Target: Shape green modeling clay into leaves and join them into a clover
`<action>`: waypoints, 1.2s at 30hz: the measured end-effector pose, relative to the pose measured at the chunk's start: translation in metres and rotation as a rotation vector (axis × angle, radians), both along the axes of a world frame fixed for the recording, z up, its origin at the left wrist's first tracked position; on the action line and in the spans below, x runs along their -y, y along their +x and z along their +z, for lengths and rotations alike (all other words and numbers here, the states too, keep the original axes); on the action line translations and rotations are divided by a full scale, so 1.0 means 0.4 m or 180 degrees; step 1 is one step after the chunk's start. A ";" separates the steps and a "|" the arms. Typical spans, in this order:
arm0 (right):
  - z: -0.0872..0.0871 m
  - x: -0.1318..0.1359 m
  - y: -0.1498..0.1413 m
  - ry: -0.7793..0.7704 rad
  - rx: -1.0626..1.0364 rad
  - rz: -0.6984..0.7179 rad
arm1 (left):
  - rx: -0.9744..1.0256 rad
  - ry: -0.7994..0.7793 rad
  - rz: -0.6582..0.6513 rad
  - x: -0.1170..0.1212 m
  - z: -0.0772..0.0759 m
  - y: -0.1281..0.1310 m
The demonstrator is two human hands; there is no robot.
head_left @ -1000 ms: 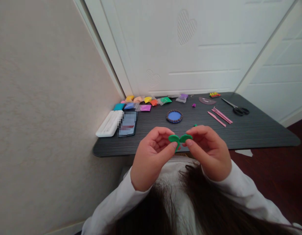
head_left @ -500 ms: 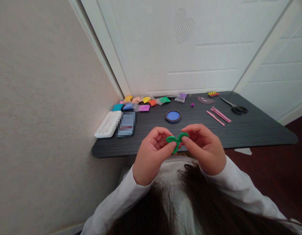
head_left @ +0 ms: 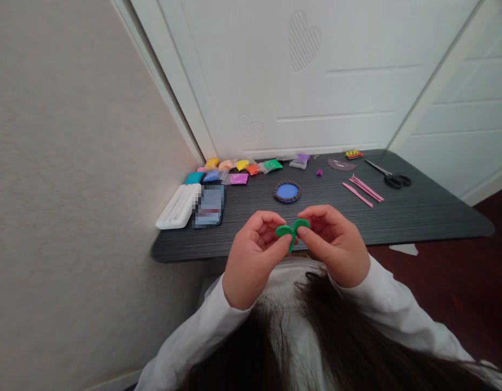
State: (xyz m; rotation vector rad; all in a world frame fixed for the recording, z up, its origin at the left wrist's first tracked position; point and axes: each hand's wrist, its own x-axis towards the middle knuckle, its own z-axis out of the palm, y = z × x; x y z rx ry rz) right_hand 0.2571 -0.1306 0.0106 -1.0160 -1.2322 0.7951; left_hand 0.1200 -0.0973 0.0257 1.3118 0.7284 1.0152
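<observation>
Between my two hands, over the table's front edge, is a green clay piece [head_left: 284,231] with rounded leaf-like lobes that meet in the middle. My left hand [head_left: 254,258] pinches it from the left, thumb near the join. From the other side, my right hand [head_left: 336,244] grips the right lobe between thumb and fingers. The undersides of the lobes are partly hidden by my fingers. Beyond my hands, on the table, lies a flat blue clay disc [head_left: 287,191] ringed with small dark brown balls.
Several colourful clay packets [head_left: 239,178] line the back left of the dark table [head_left: 251,203]. A white case [head_left: 178,206] and a phone-like device [head_left: 210,206] lie at left. Pink modelling tools [head_left: 357,194], black scissors [head_left: 393,181] and a small purple piece [head_left: 319,172] lie rightward.
My right hand has shifted slightly left, bringing the right green lobe closer to the left one. My left hand keeps nearly the same place.
</observation>
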 end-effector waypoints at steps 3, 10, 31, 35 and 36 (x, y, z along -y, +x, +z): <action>-0.002 -0.005 -0.002 -0.0014 -0.0112 0.0079 | -0.0070 0.0048 0.0066 -0.001 -0.001 0.002; -0.011 -0.010 -0.008 -0.0036 -0.0245 0.0118 | -0.0160 0.0238 0.0239 -0.001 -0.003 0.004; -0.001 0.001 -0.028 -0.0027 -0.0517 -0.0164 | -0.0332 0.0615 0.0638 0.016 -0.003 0.013; -0.002 0.000 -0.028 0.0015 -0.0491 -0.0148 | -0.0333 0.0621 0.0623 0.016 -0.003 0.013; -0.002 -0.001 -0.028 0.0033 -0.0491 -0.0140 | -0.0339 0.0632 0.0619 0.016 -0.003 0.013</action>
